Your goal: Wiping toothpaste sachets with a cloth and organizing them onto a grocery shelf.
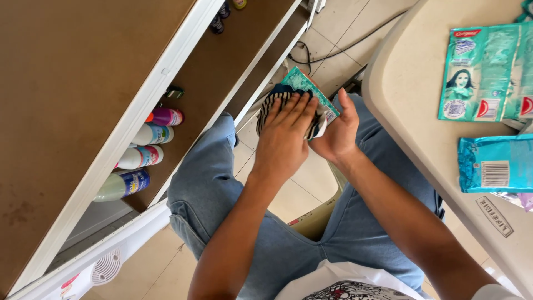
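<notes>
My right hand [337, 133] holds a teal rectangular packet [307, 88] from below, thumb up along its right edge. My left hand [285, 133] lies flat on top of it, pressing a black-and-white striped cloth [270, 103] against the packet's face. Both hands are above my knees in blue jeans, between a shelf unit on the left and a table on the right. Most of the packet is hidden under the cloth and my fingers.
A brown shelf unit with white edges [166, 72] holds several plastic bottles [145, 156] lying on the lower shelf. A beige table [400, 100] on the right carries green packets [480, 72] and a blue packet [494, 164]. Cables [333, 53] run across the tiled floor.
</notes>
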